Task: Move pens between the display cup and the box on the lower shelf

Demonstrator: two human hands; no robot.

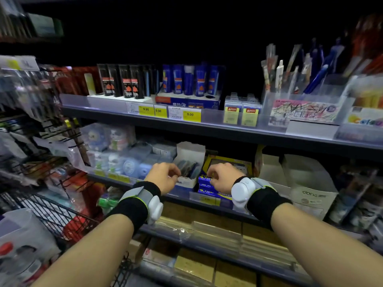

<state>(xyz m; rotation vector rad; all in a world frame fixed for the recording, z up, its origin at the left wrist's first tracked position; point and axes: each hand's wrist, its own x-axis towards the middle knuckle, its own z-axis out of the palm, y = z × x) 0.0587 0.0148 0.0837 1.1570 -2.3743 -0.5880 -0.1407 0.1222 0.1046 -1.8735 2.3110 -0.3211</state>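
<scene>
Both forearms reach in from the bottom of the view toward the lower shelf [207,204], each wrist wrapped in a black band carrying a white device. The left hand [163,177] sits just at 9 o'clock of the open white box [189,162], its fingers [173,169] curled in and drawn close together near the box's front edge; whether they pinch anything is too blurred to tell. Dark, slim pens [187,167] lie slanted inside the box, whose flap stands up behind them. The right hand [222,177] hovers at 3 o'clock of the box, over a stack of blue packets [204,186], with its fingers likewise bent inward and bunched; I cannot tell if they hold something. The two hands are near each other with the box between them. Up at 1 o'clock, on the upper shelf [186,125], the clear display cup [290,104] holds blue and pale pens standing tilted. Yellow price tags [191,114] run along that shelf's edge, and a wire basket [51,214] stands at 8 o'clock.
</scene>
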